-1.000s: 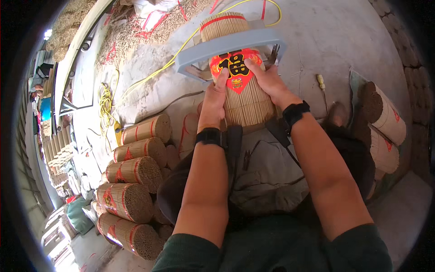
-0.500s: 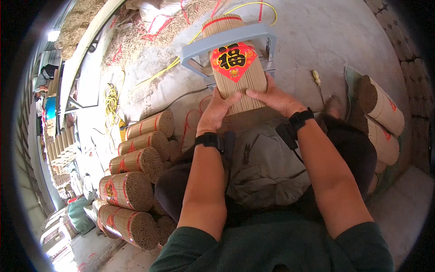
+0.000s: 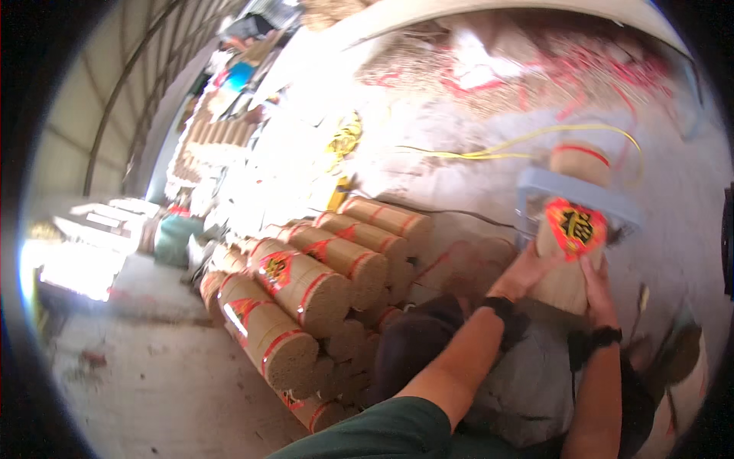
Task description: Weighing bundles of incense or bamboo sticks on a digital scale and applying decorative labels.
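A thick round bundle of thin tan sticks (image 3: 560, 289) lies between my hands, its far part passing through a blue-grey frame with a handle-like top bar (image 3: 585, 193). A red diamond-shaped label with a black-and-gold design (image 3: 575, 229) sits on its upper side. Around the far end runs a red band (image 3: 585, 153). My left hand (image 3: 526, 272) is closed on the bundle's left side near its close end. On the opposite side my right hand (image 3: 599, 294) grips it, thumb on top near the label. The undersides of both hands are hidden, and the picture is somewhat blurred.
Banded stick bundles (image 3: 306, 283) are stacked to my left. A yellow cable (image 3: 505, 149) and a dark cord (image 3: 466, 216) cross the floor. Loose sticks and red strips (image 3: 489, 84) lie at the back. A green sack (image 3: 177, 239) stands far left.
The view has swung left, so my hands, the bundle and the frame now appear farther right and lower. Both hands keep their hold on the bundle.
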`<action>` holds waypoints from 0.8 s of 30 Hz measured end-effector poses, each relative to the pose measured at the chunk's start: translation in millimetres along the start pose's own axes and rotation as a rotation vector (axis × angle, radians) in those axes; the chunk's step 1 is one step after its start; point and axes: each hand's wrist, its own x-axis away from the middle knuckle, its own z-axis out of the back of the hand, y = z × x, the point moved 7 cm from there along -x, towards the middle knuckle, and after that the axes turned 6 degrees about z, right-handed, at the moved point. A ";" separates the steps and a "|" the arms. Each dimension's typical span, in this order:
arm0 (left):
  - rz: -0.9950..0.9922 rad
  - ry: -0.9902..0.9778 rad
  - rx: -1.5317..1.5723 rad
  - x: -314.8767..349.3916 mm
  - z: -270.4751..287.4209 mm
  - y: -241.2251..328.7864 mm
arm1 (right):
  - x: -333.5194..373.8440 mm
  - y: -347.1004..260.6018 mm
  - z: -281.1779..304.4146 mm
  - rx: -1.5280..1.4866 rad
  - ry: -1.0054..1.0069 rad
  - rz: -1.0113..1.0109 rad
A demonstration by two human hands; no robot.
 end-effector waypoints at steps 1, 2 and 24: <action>0.053 -0.002 0.049 -7.1 1.8 -9.8 | -2.6 3.0 3.1 -0.034 0.009 0.004; 0.009 0.035 0.050 -12.1 5.9 -11.4 | -5.9 4.4 0.4 -0.011 -0.034 0.031; 0.023 -0.003 0.042 0.5 0.0 3.5 | -8.4 11.1 6.6 0.009 -0.035 0.047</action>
